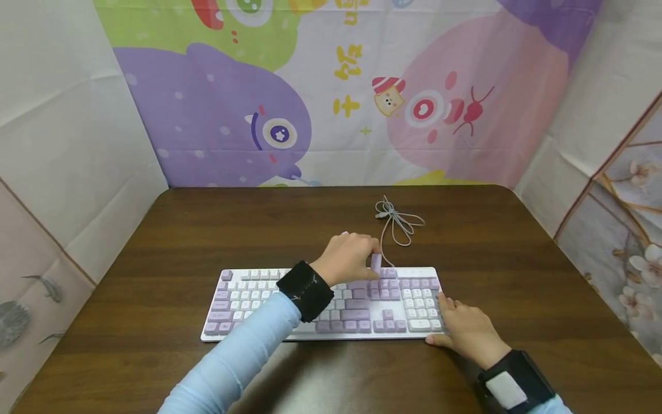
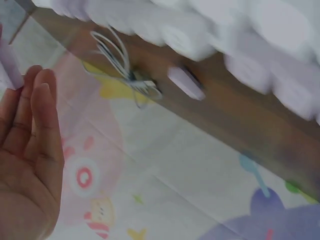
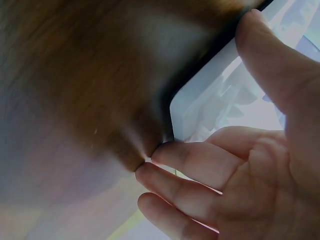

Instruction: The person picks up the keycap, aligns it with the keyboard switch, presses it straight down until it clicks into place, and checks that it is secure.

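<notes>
A white and lilac keyboard (image 1: 326,333) lies lengthwise on the table. Above its upper right part, my left hand (image 1: 347,256) pinches a small lilac piece (image 1: 376,263) between thumb and fingertips. That lilac piece (image 2: 9,70) shows at the left edge of the left wrist view; its exact kind cannot be told. My right hand (image 1: 469,329) holds the keyboard's right end, thumb at the front edge and fingers along the side. Blurred keys and a pale corner of the keyboard (image 3: 200,95) appear in the right wrist view. The left forearm hides several middle keys.
Behind the keyboard lies its bundled grey cable (image 1: 398,221). Another lilac piece (image 2: 186,82) with a dark side sits on the table behind the keys. The brown wooden table (image 1: 248,230) meets a cartoon-printed cloth (image 1: 331,132) at the back, with pale panels at both sides.
</notes>
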{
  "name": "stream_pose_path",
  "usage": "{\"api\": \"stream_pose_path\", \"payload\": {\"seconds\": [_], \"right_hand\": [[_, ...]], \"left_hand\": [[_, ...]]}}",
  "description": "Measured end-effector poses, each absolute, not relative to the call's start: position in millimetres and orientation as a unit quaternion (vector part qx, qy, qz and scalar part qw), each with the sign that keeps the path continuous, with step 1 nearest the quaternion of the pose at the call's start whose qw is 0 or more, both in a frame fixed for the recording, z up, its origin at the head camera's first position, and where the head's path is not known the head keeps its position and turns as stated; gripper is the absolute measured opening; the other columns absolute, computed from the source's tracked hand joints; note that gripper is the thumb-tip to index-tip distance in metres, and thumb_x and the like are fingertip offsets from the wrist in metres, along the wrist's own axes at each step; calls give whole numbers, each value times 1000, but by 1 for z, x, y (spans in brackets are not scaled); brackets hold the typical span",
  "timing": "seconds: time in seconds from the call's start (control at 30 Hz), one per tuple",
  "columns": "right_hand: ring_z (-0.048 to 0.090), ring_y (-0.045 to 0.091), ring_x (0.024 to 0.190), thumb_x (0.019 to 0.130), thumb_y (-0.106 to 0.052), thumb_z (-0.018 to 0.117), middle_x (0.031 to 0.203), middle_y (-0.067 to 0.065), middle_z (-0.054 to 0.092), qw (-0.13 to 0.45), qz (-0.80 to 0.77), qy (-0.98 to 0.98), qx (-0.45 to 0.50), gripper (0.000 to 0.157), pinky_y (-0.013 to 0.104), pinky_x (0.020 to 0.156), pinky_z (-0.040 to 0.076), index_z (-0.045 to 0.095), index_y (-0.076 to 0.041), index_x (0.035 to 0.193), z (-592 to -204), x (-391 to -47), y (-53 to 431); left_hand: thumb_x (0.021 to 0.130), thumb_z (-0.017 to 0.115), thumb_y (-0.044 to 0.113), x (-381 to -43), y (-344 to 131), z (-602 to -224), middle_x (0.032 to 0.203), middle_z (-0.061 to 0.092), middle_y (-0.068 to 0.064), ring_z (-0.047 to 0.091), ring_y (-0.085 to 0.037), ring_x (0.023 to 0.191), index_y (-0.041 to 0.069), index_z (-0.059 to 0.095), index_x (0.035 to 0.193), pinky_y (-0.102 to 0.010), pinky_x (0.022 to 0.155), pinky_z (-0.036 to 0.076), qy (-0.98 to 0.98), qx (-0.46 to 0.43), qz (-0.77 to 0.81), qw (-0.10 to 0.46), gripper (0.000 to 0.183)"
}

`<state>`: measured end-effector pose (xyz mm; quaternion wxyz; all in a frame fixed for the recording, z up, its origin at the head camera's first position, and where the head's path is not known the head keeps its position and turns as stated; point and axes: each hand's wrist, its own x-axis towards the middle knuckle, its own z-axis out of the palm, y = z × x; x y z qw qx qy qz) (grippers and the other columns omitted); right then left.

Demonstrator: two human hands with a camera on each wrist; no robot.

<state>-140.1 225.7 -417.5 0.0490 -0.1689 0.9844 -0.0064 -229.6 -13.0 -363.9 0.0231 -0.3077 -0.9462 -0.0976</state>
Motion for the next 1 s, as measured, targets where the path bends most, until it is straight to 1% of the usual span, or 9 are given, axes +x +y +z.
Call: {"api": "stream_pose_path", "payload": {"seconds": [0.13, 0.27, 0.4, 0.5, 0.6, 0.7, 0.8, 0.87, 1.0], "right_hand": [[62, 43, 98, 70, -48, 73, 111, 34, 60, 67, -25, 984, -163, 85, 51, 76, 50, 47, 12, 126, -414, -142, 228], [60, 46, 101, 72, -45, 72, 116, 34, 58, 88, -45, 981, -167, 82, 54, 77, 49, 46, 9, 129, -411, -143, 234], [61, 44, 99, 72, -44, 73, 115, 31, 60, 78, -57, 978, -186, 75, 54, 79, 48, 51, 5, 124, -413, -144, 237], [64, 39, 89, 70, -44, 74, 107, 26, 64, 62, -59, 976, -198, 67, 50, 73, 49, 56, 2, 115, -416, -145, 237], [65, 38, 85, 69, -44, 75, 106, 25, 65, 57, -63, 976, -202, 66, 48, 70, 49, 56, 2, 112, -418, -144, 237], [64, 39, 91, 70, -43, 75, 113, 28, 62, 65, -70, 975, -199, 78, 50, 74, 49, 50, 7, 124, -416, -143, 240], [65, 37, 93, 72, -41, 74, 116, 27, 61, 67, -81, 974, -199, 87, 49, 75, 50, 40, 10, 133, -412, -140, 244], [64, 36, 97, 73, -41, 74, 120, 25, 61, 50, -84, 973, -207, 86, 48, 76, 50, 40, 9, 135, -408, -137, 247], [62, 36, 106, 73, -39, 73, 128, 23, 56, 1, -83, 968, -237, 75, 48, 81, 51, 49, 2, 131, -401, -135, 248]], "left_hand": [[69, 77, 43, -224, 14, -364, 89, 69, 8, 62, -10, 78, 24, 70, 101, -30, 60, 47, -946, -316, -77, 12, 38], [68, 77, 47, -217, 50, -367, 91, 70, 10, 63, -11, 76, 26, 68, 103, -30, 58, 46, -945, -322, -57, 7, 42], [67, 76, 52, -210, 79, -378, 81, 68, 10, 60, -10, 66, 26, 69, 93, -29, 52, 44, -945, -324, -41, 25, 37], [67, 75, 53, -208, 92, -390, 73, 67, 10, 57, -9, 59, 25, 69, 83, -28, 48, 43, -945, -324, -34, 42, 32], [67, 76, 51, -207, 99, -398, 72, 67, 10, 58, -9, 59, 25, 69, 78, -29, 47, 45, -946, -317, -30, 53, 29], [66, 78, 47, -206, 103, -401, 71, 67, 10, 59, -9, 61, 25, 69, 76, -29, 49, 46, -948, -311, -29, 57, 26], [67, 77, 45, -205, 107, -402, 71, 66, 10, 59, -8, 62, 26, 70, 76, -29, 50, 47, -947, -313, -29, 63, 22], [68, 76, 45, -203, 110, -403, 72, 67, 9, 60, -8, 64, 27, 71, 78, -28, 51, 48, -946, -315, -31, 71, 20], [71, 73, 45, -201, 112, -407, 78, 68, 6, 60, -10, 67, 29, 73, 80, -27, 53, 48, -944, -315, -18, 94, 18]]}}
